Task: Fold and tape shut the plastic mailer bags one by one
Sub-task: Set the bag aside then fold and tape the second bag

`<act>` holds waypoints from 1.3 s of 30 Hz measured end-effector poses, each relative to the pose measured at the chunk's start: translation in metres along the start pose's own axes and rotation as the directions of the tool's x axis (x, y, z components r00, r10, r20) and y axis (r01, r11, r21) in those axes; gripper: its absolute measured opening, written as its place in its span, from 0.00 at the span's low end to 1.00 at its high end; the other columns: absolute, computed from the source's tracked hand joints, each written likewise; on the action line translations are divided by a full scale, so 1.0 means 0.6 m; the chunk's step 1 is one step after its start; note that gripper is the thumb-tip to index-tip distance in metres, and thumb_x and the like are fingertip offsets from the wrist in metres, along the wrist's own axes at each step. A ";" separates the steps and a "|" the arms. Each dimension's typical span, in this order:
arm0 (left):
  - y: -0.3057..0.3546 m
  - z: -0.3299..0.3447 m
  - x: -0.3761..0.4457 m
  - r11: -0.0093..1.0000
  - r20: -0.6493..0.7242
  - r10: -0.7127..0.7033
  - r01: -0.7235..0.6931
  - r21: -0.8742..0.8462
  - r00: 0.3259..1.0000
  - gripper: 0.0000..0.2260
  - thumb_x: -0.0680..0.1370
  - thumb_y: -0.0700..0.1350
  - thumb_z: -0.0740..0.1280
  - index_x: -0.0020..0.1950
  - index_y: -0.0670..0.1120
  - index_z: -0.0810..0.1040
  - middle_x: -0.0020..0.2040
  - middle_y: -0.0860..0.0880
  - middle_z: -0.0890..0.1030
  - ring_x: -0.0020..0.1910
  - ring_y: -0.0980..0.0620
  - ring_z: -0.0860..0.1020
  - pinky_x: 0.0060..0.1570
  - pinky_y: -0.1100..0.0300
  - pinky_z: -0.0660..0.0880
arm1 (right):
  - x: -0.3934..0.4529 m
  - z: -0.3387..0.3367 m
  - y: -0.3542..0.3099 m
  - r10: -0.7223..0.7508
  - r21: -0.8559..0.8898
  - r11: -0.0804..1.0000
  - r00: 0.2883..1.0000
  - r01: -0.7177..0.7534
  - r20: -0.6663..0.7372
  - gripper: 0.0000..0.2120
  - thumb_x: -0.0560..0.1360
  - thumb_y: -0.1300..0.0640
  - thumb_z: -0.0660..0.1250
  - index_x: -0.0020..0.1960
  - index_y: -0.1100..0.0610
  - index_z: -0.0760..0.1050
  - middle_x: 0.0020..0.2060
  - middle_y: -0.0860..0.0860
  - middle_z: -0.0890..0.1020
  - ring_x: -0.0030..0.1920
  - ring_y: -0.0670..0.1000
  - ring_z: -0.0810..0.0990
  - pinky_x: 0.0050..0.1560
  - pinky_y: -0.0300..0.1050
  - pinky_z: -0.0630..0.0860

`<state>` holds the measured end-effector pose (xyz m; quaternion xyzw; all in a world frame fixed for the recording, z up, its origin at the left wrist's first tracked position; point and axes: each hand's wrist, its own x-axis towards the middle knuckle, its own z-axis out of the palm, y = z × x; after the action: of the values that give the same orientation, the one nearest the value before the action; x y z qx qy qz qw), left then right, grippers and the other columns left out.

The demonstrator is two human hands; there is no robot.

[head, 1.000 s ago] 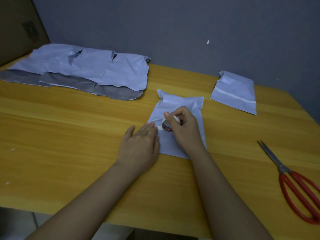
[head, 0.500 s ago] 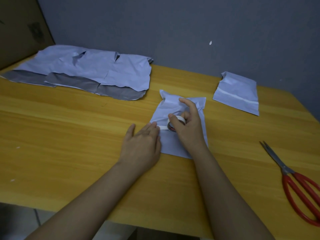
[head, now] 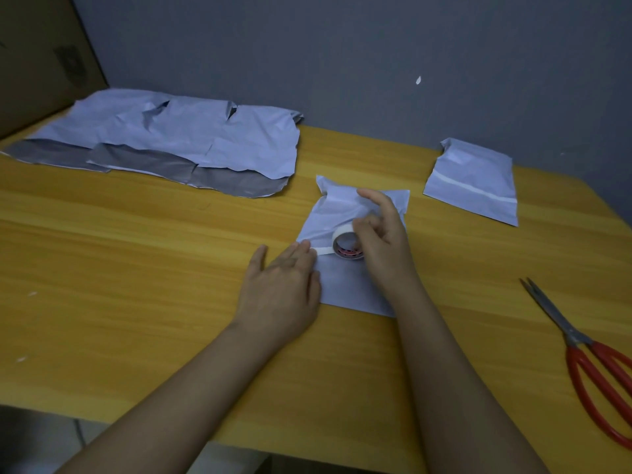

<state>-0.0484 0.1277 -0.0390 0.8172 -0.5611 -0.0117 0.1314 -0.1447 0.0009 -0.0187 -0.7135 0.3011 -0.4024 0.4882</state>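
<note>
A folded white mailer bag [head: 337, 213] lies flat in the middle of the yellow table [head: 136, 268]. My left hand [head: 280, 289] rests flat on its left edge, fingertips pressing down the free end of a white tape strip [head: 323, 251]. My right hand [head: 379, 241] grips the small roll of white tape [head: 345, 244], which stands on edge on the bag, with the forefinger stretched out over the bag's top. A short length of tape runs between the roll and my left fingertips.
A pile of several flat, unfolded mailer bags [head: 164, 142] lies at the back left. One folded, taped bag [head: 473, 179] lies at the back right. Red-handled scissors [head: 588, 360] lie near the right edge. A cardboard box [head: 37, 53] stands at the far left.
My right hand has rolled the tape a little to the right across the bag, drawing out more strip. My left hand has stayed pressed on the tape's end.
</note>
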 end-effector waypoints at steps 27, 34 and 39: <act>0.003 -0.004 0.000 1.000 0.011 -0.007 0.007 -0.013 1.000 0.21 0.82 0.52 0.46 0.74 0.51 0.61 0.76 0.54 0.59 0.75 0.61 0.55 0.73 0.52 0.45 | 0.000 0.006 0.010 -0.046 -0.085 0.995 0.994 0.054 0.096 0.19 0.80 0.64 0.59 0.69 0.52 0.67 0.26 0.45 0.66 0.27 0.42 0.67 0.32 0.31 0.67; 0.003 -0.007 -0.001 1.000 0.019 -0.006 0.007 -0.018 1.000 0.20 0.83 0.51 0.47 0.75 0.51 0.58 0.77 0.54 0.58 0.75 0.61 0.55 0.73 0.52 0.44 | 0.001 0.005 0.012 -0.030 -0.048 0.998 0.996 0.034 0.087 0.19 0.80 0.64 0.58 0.68 0.49 0.67 0.24 0.43 0.66 0.27 0.42 0.66 0.31 0.32 0.66; 0.007 -0.008 -0.002 1.000 0.015 0.002 -0.002 0.002 1.000 0.28 0.78 0.54 0.38 0.76 0.54 0.56 0.76 0.55 0.59 0.75 0.61 0.55 0.73 0.50 0.44 | -0.004 0.005 0.011 -0.039 -0.036 0.998 0.997 0.042 0.071 0.19 0.80 0.65 0.58 0.67 0.50 0.67 0.24 0.42 0.67 0.27 0.41 0.67 0.32 0.31 0.66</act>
<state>-0.0517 0.1282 -0.0333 0.8166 -0.5629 -0.0172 0.1266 -0.1434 0.0020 -0.0259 -0.7420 0.2768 -0.3813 0.4769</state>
